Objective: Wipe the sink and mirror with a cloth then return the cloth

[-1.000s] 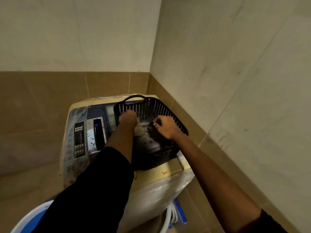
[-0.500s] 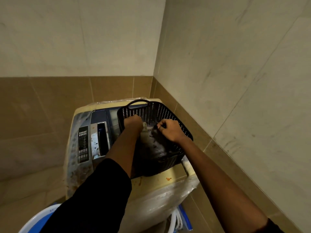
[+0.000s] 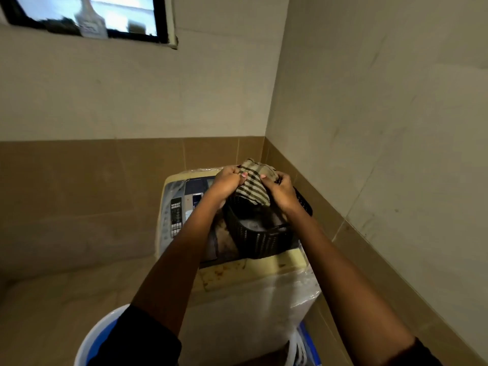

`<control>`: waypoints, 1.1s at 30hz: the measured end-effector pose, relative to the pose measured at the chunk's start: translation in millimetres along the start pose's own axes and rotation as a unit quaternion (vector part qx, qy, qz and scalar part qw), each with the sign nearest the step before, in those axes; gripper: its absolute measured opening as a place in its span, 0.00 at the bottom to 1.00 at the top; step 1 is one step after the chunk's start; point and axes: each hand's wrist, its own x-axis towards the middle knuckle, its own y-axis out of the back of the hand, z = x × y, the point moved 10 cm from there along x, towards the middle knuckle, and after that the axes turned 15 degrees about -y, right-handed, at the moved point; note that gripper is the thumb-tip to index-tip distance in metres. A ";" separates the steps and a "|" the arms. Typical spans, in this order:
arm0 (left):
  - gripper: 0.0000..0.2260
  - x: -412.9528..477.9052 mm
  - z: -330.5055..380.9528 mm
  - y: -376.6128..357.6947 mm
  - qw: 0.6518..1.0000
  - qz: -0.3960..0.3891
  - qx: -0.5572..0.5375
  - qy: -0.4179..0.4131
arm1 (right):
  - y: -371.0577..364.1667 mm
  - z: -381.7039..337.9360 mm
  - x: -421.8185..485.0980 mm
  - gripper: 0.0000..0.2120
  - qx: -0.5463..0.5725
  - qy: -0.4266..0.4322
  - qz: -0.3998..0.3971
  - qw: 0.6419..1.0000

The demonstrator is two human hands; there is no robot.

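A beige cloth with dark stripes (image 3: pixel 253 184) is held up above a black perforated plastic basket (image 3: pixel 261 240). My left hand (image 3: pixel 228 182) grips its left edge and my right hand (image 3: pixel 280 190) grips its right edge, both closed on the fabric. The basket stands on top of a cream washing machine (image 3: pixel 237 276) in the corner of the room. Other dark fabric lies inside the basket, partly hidden by my arms. No sink or mirror is in view.
The washing machine's control panel (image 3: pixel 176 215) is on its left side. A blue and white bucket (image 3: pixel 97 336) stands on the floor at lower left. White hoses (image 3: pixel 297 347) hang beside the machine. A window (image 3: pixel 87 15) sits high on the back wall. Tiled walls close in behind and right.
Both hands have risen out of the basket, lifting the striped cloth above its rim. The camera has tilted up, bringing the window into view.
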 end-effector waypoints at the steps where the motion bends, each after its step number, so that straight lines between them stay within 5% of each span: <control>1: 0.08 -15.6 0.3 10.0 0.999 0.023 -0.034 0.002 | -4.6 -2.9 -13.1 0.25 0.011 0.002 -0.005 1.000; 6: 0.06 -118.3 13.3 62.0 0.972 0.131 -0.194 -0.019 | -50.7 -16.3 -79.1 0.30 -0.010 0.041 -0.046 0.998; 10: 0.09 -226.7 27.3 119.2 0.935 0.232 -0.262 -0.059 | -117.9 -21.3 -162.8 0.20 -0.053 0.084 -0.125 0.987; 13: 0.07 -311.4 25.0 170.9 0.905 0.291 -0.298 -0.088 | -188.4 -12.8 -233.0 0.22 -0.070 0.102 -0.216 0.969; 22: 0.11 -584.0 5.6 306.8 0.786 0.500 -0.334 -0.145 | -361.3 2.7 -509.3 0.11 -0.094 0.229 -0.468 0.848; 28: 0.15 -732.4 4.3 339.7 0.743 0.545 -0.371 -0.116 | -414.8 12.4 -687.7 0.09 -0.110 0.304 -0.573 0.753; 33: 0.08 -873.8 27.0 383.8 0.668 0.674 -0.282 -0.145 | -456.1 26.2 -808.9 0.10 -0.120 0.356 -0.598 0.708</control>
